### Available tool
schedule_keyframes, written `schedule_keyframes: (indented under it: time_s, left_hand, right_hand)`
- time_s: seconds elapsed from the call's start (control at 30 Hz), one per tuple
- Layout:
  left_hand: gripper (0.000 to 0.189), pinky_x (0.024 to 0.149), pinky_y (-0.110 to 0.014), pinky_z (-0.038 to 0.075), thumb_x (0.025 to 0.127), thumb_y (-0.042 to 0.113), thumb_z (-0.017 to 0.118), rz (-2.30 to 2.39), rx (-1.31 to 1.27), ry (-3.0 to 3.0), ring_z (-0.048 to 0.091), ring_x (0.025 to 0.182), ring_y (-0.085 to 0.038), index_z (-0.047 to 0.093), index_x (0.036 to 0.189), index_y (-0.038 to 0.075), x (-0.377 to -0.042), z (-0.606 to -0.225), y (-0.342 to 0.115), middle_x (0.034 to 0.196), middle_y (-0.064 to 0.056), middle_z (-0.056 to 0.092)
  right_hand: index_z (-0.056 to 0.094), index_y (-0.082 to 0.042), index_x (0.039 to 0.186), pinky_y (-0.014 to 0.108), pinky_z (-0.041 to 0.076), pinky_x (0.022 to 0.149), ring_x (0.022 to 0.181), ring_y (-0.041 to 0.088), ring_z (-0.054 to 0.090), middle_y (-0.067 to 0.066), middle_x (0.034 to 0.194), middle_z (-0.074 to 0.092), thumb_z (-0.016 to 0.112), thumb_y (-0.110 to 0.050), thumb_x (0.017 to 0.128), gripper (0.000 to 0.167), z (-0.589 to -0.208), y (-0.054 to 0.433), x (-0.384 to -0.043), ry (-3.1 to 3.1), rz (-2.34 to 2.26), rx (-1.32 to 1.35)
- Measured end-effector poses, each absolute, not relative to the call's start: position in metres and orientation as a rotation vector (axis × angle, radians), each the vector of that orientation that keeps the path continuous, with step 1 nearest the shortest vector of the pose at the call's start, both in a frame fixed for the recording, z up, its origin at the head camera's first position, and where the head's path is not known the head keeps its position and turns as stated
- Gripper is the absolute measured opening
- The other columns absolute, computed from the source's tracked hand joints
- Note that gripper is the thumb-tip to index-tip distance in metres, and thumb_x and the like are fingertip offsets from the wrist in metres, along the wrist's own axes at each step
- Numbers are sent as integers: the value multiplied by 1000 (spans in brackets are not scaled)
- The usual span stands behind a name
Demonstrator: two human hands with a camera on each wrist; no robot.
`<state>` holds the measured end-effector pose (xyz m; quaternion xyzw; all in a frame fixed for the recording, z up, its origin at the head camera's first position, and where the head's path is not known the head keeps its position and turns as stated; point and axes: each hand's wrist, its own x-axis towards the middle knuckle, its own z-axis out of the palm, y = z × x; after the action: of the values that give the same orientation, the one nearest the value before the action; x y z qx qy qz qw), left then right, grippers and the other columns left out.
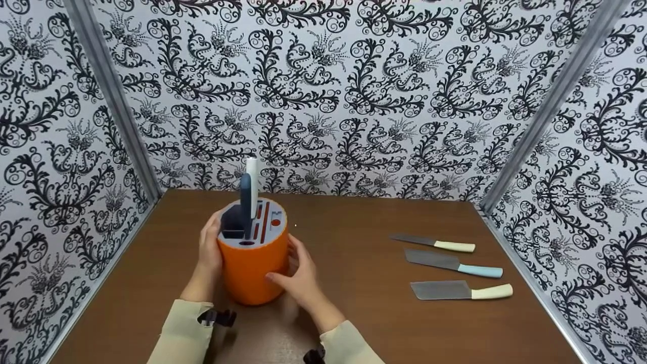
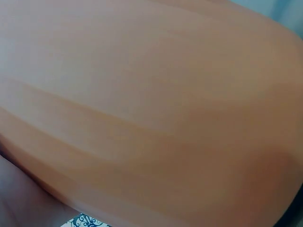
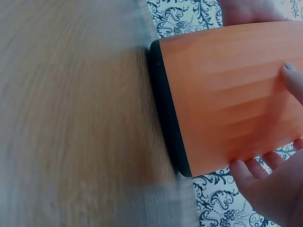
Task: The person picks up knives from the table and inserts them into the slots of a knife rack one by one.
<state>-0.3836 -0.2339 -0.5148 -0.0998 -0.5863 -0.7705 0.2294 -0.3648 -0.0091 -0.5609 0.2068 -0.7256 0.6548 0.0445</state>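
An orange round knife block (image 1: 255,273) with a grey slotted top is upright at the left of the table, its black base close to the wood in the right wrist view. A white-handled knife (image 1: 252,187) and a dark blue handle (image 1: 245,197) stick up from its slots. My left hand (image 1: 208,247) holds the block's left side, its fingers partly hidden behind it. On the other side my right hand (image 1: 303,280) grips the wall, thumb across the front and fingers round the right side. In the left wrist view the orange wall (image 2: 142,118) fills nearly everything.
To the right on the brown table (image 1: 354,313) lie a narrow cream-handled knife (image 1: 455,246), a blue-handled knife (image 1: 480,271) and a broad cream-handled cleaver (image 1: 445,290), handles pointing right. Patterned walls (image 1: 323,101) close off the back and both sides.
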Motion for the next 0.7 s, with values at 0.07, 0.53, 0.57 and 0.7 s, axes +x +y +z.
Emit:
schedule_keyframes:
  time_s: [0.07, 0.53, 0.57, 0.7]
  left_hand:
    - [53, 106, -19, 48, 111, 27, 34, -2118, -268, -1611, 64, 118, -6, 58, 144, -7, -383, -516, -234, 124, 14, 72]
    - [94, 113, -18, 44, 100, 67, 55, -1909, -505, -1621, 59, 129, -9, 45, 153, -10, -387, -530, -237, 142, 10, 64]
    - [98, 112, -18, 44, 98, 70, 58, -1893, -512, -1624, 59, 128, -9, 45, 154, -10, -388, -531, -238, 143, 10, 63]
    - [102, 111, -19, 46, 93, 70, 66, -1892, -540, -1609, 62, 127, -11, 44, 155, -9, -387, -533, -241, 143, 7, 65]
  right_hand:
    - [43, -18, 161, 44, 47, 119, 141, 27, 56, 6, 156, 54, 93, -19, 83, 92, -561, -9, -365, -2219, 2002, 633]
    - [44, -20, 160, 57, 43, 121, 141, 26, 56, 5, 156, 55, 92, -21, 84, 90, -561, -7, -365, -2222, 1967, 626]
    - [44, -19, 161, 57, 43, 121, 141, 26, 56, 5, 156, 55, 92, -20, 84, 90, -561, -7, -364, -2219, 1971, 628]
    - [42, -16, 161, 54, 44, 121, 143, 30, 55, 9, 157, 54, 91, -20, 85, 91, -561, -7, -365, -2216, 1985, 657]
